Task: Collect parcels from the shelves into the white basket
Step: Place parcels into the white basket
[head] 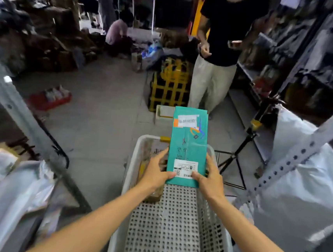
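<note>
Here, mid-frame: both arms outstretched, left hand (155, 170) and right hand (210, 175) gripping a teal parcel (188, 144) over the white basket (127, 183).

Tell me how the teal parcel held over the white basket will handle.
The teal parcel juts out straight though the left hand and right hand hold only its near end, so it is probably stiff and fairly light. Its flat faces suggest it will lie still in the white basket, not roll.

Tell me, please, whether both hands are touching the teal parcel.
Touching. The head view shows the left hand and right hand gripping the teal parcel at its near corners.
</note>
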The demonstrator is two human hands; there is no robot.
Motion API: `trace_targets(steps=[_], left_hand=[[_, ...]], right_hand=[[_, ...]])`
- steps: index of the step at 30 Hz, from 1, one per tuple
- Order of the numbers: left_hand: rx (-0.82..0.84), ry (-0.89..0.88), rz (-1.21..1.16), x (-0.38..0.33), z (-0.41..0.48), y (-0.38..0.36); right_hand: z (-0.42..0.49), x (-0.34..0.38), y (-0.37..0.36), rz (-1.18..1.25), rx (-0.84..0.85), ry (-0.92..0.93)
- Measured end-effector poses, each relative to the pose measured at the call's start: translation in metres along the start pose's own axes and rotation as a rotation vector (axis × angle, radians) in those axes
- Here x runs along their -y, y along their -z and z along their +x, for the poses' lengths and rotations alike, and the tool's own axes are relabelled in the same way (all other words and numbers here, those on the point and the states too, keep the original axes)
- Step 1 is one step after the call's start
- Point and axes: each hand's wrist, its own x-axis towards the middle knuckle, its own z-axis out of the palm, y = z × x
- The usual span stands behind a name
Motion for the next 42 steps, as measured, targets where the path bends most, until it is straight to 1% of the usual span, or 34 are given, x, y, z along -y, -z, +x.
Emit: trace_targets(steps=[5, 10, 12, 17, 21, 23, 25, 27, 29, 32, 34, 36, 39, 42], left_hand=[[0.035, 0.187, -0.007, 0.071, 0.036, -0.032], [0.075, 0.319, 0.033, 0.151, 0.07, -0.063], [0.112, 0.367, 0.052, 0.183, 0.088, -0.069], [0.234, 0.447, 0.147, 0.251, 0.144, -0.064], [0.241, 0.4, 0.413, 0.292, 0.169, -0.051], [0.254, 0.363, 0.544, 0.305, 0.174, -0.039], [0.295, 0.368, 0.675, 0.314, 0.174, -0.028], [0.338, 0.377, 0.789, 0.318, 0.172, -0.019], [0.382, 0.369, 0.884, 0.317, 0.172, -0.013], [0.427, 0.307, 1.067, 0.298, 0.17, -0.007], [0.453, 0.253, 1.166, 0.277, 0.168, -0.004], [0.454, 0.228, 1.212, 0.251, 0.163, 0.001], [0.423, 0.191, 1.207, 0.206, 0.148, 0.01], [0.324, 0.174, 1.169, 0.15, 0.125, 0.023]], right_hand=[[0.03, -0.087, -0.016, 0.012, 0.028, -0.143], [0.054, -0.17, -0.035, -0.067, 0.006, -0.32], [0.069, -0.2, -0.047, -0.087, 0.012, -0.384], [0.12, -0.279, -0.089, -0.133, 0.037, -0.476], [0.16, -0.329, -0.131, -0.183, 0.095, -0.521], [0.174, -0.353, -0.155, -0.168, 0.092, -0.538], [0.182, -0.368, -0.174, -0.172, 0.071, -0.571], [0.184, -0.372, -0.183, -0.191, 0.065, -0.589], [0.181, -0.37, -0.183, -0.261, 0.102, -0.577], [0.17, -0.342, -0.176, -0.477, 0.184, -0.567], [0.156, -0.308, -0.166, -0.586, 0.214, -0.473], [0.138, -0.267, -0.152, -0.653, 0.28, -0.35], [0.117, -0.199, -0.128, -0.75, 0.357, -0.21], [0.101, -0.129, -0.104, -0.827, 0.399, -0.058]])
